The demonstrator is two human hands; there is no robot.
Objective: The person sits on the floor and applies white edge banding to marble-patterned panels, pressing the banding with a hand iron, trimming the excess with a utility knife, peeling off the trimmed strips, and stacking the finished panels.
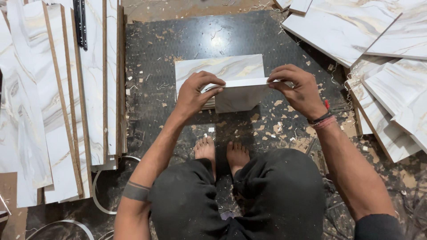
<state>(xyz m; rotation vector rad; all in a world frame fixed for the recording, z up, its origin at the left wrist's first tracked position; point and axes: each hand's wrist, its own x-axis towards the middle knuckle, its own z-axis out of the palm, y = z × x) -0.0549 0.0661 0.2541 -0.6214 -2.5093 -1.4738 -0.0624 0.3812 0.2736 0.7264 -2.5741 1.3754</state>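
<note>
Both sets of fingers pinch the near edge of a marbled white board that I see lying with its long axis left to right over the dark floor. My left hand grips near the left end, fingers curled tight on the edge; my right hand clamps the right end. A smaller panel sits under it. Long marbled boards lean at left, more panels are piled at right.
</note>
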